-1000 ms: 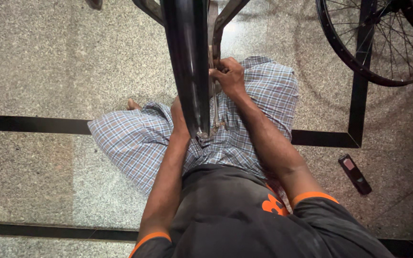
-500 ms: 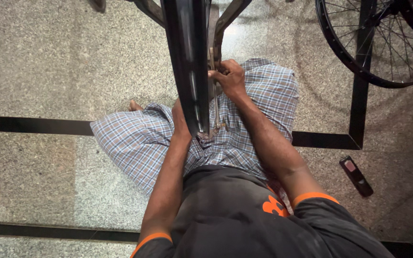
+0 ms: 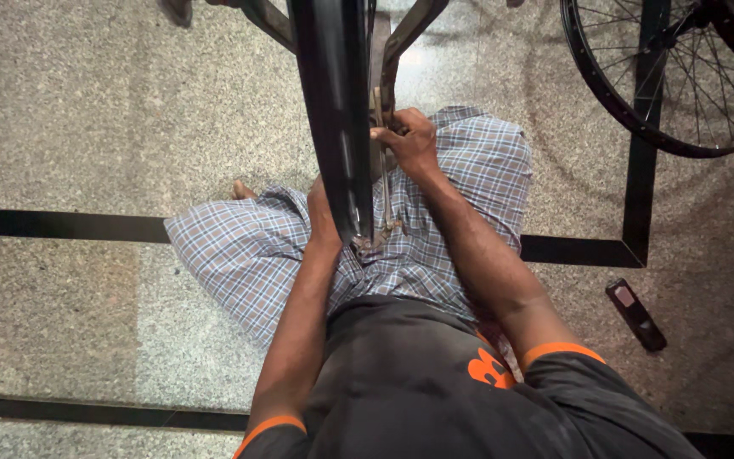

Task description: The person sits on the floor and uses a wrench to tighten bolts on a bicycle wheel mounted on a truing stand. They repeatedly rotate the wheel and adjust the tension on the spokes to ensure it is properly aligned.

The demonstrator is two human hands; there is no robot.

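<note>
Fingers of my right hand (image 3: pixel 409 140) are clamped round a thin grey metal rod (image 3: pixel 381 161) beside the upright black rubber bicycle tyre (image 3: pixel 337 110). My left hand (image 3: pixel 323 217) presses against the tyre's other side, mostly hidden, so I cannot tell its grip. The wheel stands between my knees on checked cloth (image 3: pixel 248 255). If my right grip slips, I judge knuckles could strike the dark frame tube (image 3: pixel 409 30).

Left hand (image 3: pixel 320 208) mostly hidden behind black bicycle wheel (image 3: pixel 337 110), grip indiscernible; that wheel and spare spoked wheel (image 3: pixel 681 76) cut off by top edge; small dark floor object (image 3: pixel 635 314) unidentifiable.
</note>
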